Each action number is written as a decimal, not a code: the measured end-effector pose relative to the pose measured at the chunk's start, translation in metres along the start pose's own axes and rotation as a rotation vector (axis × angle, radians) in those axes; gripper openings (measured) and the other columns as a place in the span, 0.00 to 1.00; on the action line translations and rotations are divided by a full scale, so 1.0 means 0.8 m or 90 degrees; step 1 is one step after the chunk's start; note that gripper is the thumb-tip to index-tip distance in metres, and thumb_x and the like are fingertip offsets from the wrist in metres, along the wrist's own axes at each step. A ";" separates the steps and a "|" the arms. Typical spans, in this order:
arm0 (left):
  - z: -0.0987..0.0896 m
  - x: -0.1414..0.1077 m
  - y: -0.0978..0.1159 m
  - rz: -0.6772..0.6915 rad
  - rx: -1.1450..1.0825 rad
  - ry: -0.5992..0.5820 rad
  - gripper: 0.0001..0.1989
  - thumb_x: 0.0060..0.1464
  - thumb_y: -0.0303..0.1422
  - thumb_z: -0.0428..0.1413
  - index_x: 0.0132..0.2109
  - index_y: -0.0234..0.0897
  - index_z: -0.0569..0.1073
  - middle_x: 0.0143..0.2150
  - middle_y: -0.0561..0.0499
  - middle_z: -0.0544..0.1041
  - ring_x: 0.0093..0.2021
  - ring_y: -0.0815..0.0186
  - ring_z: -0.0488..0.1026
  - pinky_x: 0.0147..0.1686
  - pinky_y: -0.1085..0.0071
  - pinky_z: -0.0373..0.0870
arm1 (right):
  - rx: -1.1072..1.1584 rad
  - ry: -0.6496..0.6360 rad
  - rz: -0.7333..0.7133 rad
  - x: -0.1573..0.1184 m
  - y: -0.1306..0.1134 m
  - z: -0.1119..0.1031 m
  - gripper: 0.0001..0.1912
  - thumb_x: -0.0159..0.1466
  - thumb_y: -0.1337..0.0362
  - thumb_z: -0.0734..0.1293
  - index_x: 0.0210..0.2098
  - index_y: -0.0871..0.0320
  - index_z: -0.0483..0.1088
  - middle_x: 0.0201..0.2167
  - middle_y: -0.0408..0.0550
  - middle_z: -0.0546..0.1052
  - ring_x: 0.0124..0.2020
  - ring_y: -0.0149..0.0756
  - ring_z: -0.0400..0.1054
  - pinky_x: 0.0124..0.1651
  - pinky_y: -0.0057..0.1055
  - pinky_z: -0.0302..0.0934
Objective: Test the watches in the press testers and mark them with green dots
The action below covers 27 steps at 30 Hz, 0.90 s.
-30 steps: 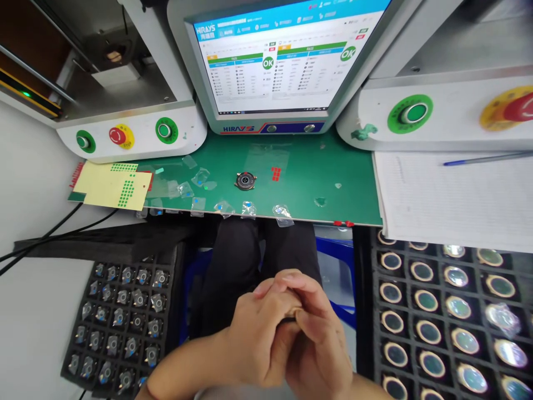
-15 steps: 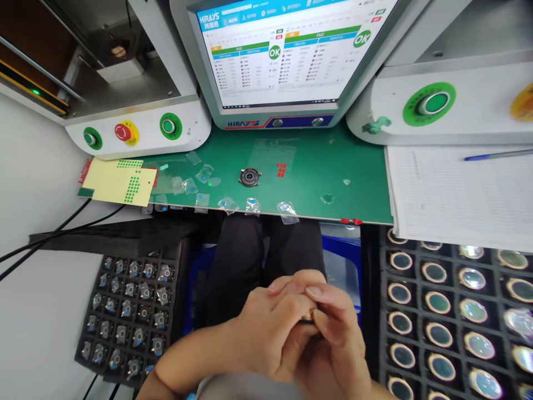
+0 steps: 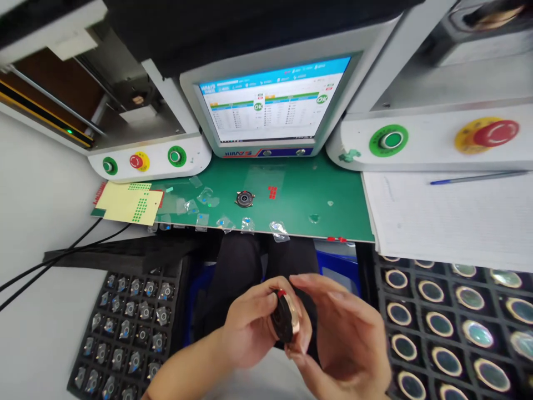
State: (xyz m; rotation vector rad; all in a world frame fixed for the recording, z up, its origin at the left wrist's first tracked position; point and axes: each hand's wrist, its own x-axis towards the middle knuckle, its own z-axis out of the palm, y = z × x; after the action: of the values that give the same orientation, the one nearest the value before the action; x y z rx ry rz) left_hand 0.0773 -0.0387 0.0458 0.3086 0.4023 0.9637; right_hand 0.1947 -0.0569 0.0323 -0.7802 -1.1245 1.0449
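My left hand (image 3: pixel 256 322) grips a round smartwatch case (image 3: pixel 285 319) on edge between thumb and fingers. The case has a black back, a rose-gold rim and a red mark at its top. My right hand (image 3: pixel 347 333) is beside it, cupped with the fingers apart; its thumb tip is at the lower end of the case, and I cannot tell if it touches. On the green mat (image 3: pixel 300 205) lies another smartwatch case (image 3: pixel 245 199), black back up, near small red stickers (image 3: pixel 272 193).
Clear film pieces (image 3: pixel 278 230) line the mat's front edge. Yellow sticker sheets (image 3: pixel 129 203) lie left, paper sheets (image 3: pixel 416 216) with a pen (image 3: pixel 478 178) right. Foam trays of watch cases flank me, left (image 3: pixel 120 333) and right (image 3: pixel 420 328). A monitor (image 3: pixel 270 111) stands between machines with buttons.
My hands have come apart. The watch case, mostly hidden between them before, now shows in my left hand, and my right hand has opened to the right. The camera view has tilted up.
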 end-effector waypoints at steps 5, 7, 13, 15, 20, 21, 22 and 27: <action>0.025 0.016 0.004 -0.020 0.030 0.051 0.16 0.59 0.40 0.53 0.30 0.30 0.71 0.20 0.50 0.68 0.21 0.70 0.63 0.22 0.75 0.56 | 0.033 -0.079 -0.025 0.017 -0.002 -0.015 0.34 0.55 0.82 0.66 0.58 0.57 0.57 0.52 0.54 0.71 0.55 0.40 0.68 0.53 0.34 0.69; 0.032 0.026 0.006 -0.044 0.036 0.063 0.17 0.58 0.40 0.53 0.28 0.30 0.70 0.19 0.50 0.68 0.19 0.72 0.60 0.22 0.74 0.52 | 0.049 -0.086 -0.022 0.024 -0.003 -0.023 0.31 0.56 0.82 0.66 0.55 0.55 0.58 0.51 0.53 0.71 0.54 0.39 0.68 0.53 0.34 0.69; 0.045 0.058 0.000 -0.133 0.050 0.042 0.24 0.53 0.46 0.54 0.21 0.29 0.70 0.16 0.50 0.65 0.18 0.71 0.60 0.20 0.73 0.49 | 0.048 -0.060 -0.074 0.041 -0.003 -0.046 0.31 0.56 0.81 0.68 0.55 0.56 0.57 0.52 0.56 0.71 0.55 0.43 0.69 0.51 0.36 0.71; 0.050 0.067 -0.005 -0.155 0.056 0.055 0.24 0.51 0.48 0.55 0.21 0.30 0.69 0.16 0.50 0.65 0.18 0.71 0.62 0.21 0.73 0.51 | 0.035 -0.049 -0.085 0.044 -0.003 -0.052 0.31 0.55 0.83 0.67 0.54 0.57 0.57 0.53 0.58 0.71 0.55 0.44 0.69 0.52 0.38 0.71; 0.056 0.087 0.017 -0.188 0.412 0.082 0.26 0.57 0.54 0.45 0.33 0.33 0.70 0.26 0.46 0.72 0.26 0.64 0.70 0.28 0.69 0.67 | 0.028 0.033 -0.096 0.055 -0.010 -0.063 0.28 0.55 0.85 0.64 0.49 0.56 0.59 0.54 0.57 0.73 0.55 0.45 0.70 0.52 0.40 0.71; 0.050 0.092 0.031 -0.148 0.626 0.102 0.25 0.60 0.52 0.42 0.37 0.34 0.71 0.31 0.45 0.74 0.31 0.62 0.73 0.33 0.66 0.70 | 0.015 0.060 -0.104 0.057 -0.011 -0.065 0.27 0.55 0.85 0.64 0.48 0.56 0.59 0.53 0.55 0.74 0.54 0.44 0.71 0.52 0.40 0.71; 0.040 0.097 0.050 -0.069 0.880 0.133 0.22 0.63 0.48 0.41 0.40 0.35 0.71 0.36 0.43 0.75 0.37 0.60 0.73 0.39 0.64 0.70 | -0.001 0.082 -0.111 0.060 -0.012 -0.069 0.26 0.54 0.85 0.65 0.47 0.56 0.60 0.51 0.54 0.75 0.53 0.43 0.72 0.52 0.39 0.71; -0.040 0.125 0.154 0.021 1.361 0.243 0.15 0.54 0.36 0.57 0.48 0.36 0.72 0.49 0.40 0.70 0.54 0.47 0.67 0.53 0.50 0.65 | -0.079 0.120 -0.085 0.064 -0.011 -0.089 0.26 0.53 0.84 0.68 0.45 0.54 0.61 0.50 0.51 0.75 0.50 0.41 0.73 0.52 0.40 0.71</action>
State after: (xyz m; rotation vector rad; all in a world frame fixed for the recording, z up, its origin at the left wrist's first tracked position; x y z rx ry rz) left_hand 0.0234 0.1140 0.0506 2.0426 1.7000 0.2232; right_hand 0.2700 -0.0111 0.0372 -0.8715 -1.0706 0.7791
